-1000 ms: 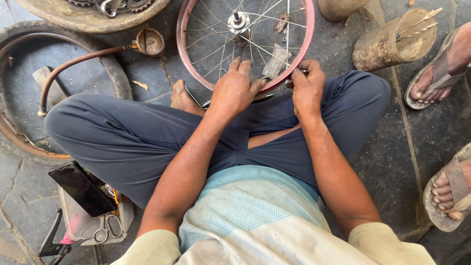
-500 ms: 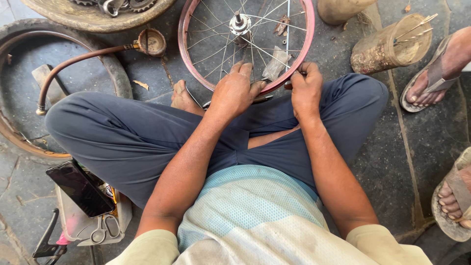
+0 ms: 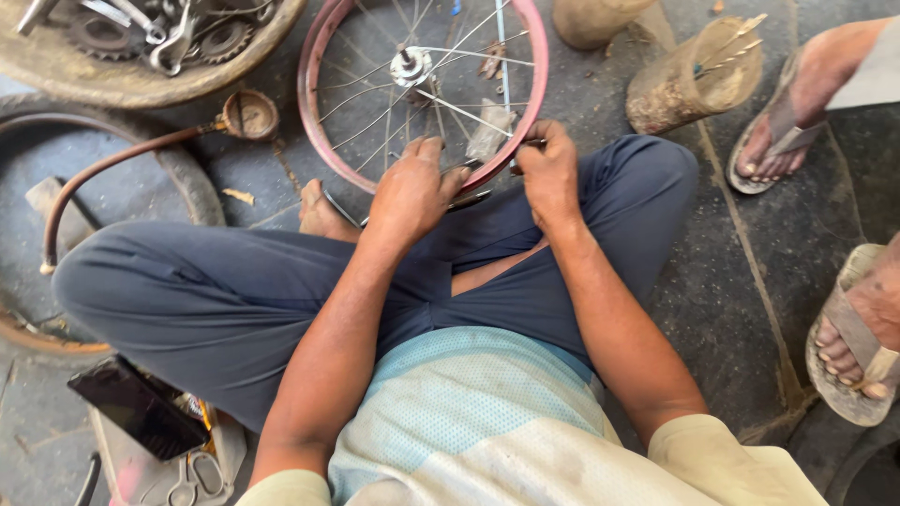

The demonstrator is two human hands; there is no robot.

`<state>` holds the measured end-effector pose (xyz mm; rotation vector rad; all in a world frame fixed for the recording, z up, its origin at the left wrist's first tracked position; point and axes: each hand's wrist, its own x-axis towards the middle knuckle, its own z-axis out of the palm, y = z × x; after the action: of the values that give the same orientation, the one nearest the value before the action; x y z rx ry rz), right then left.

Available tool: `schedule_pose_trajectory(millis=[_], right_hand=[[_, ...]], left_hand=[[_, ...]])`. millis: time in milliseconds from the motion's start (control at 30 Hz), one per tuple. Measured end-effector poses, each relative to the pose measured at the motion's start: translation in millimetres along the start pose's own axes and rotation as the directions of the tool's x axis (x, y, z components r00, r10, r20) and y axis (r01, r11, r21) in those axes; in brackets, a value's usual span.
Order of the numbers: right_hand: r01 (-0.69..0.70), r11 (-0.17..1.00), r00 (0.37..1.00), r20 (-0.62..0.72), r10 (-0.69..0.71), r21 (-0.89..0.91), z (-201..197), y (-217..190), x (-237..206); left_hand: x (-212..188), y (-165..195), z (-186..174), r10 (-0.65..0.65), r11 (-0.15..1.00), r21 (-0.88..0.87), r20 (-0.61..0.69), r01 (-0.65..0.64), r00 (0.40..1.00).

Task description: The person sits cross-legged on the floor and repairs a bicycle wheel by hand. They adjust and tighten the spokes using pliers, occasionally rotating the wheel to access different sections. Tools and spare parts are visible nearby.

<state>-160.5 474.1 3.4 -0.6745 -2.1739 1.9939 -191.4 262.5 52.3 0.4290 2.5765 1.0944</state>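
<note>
I look down at a red-rimmed spoked wheel (image 3: pixel 323 56) lying nearly flat on the stone floor (image 3: pixel 741 244), hub (image 3: pixel 410 66) pointing up, just beyond my crossed legs. My left hand (image 3: pixel 411 192) grips its near rim; my right hand (image 3: pixel 548 169) closes on a small tool beside it.

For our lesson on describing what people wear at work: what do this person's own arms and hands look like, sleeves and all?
Both arms are bare from the short sleeves down. The sleeves are pale cream: the left sleeve and the right sleeve belong to a shirt with a light blue mesh front. The left hand and the right hand wear no gloves; no watch, ring or bracelet shows. They look dusty.
</note>
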Motion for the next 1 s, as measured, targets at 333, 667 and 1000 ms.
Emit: schedule_pose_trajectory(millis=[333, 667, 1000], right_hand=[[-0.008, 1.000, 1.000, -0.025, 0.008, -0.003, -7, 12, 14], [0.210, 0.848, 0.959, -0.065, -0.275, -0.486, -3, 15, 11], [0.293, 0.824, 0.926, -0.072, -0.371, -0.486, -10, 23, 11]], left_hand=[[9, -1, 7, 0.009, 1.000, -0.009, 0.006, -0.009, 1.000], [16, -4, 12, -0.019, 1.000, 0.021, 0.045, 0.018, 0.999], [11, -1, 15, -0.006, 1.000, 0.011, 0.014, 0.006, 1.000]])
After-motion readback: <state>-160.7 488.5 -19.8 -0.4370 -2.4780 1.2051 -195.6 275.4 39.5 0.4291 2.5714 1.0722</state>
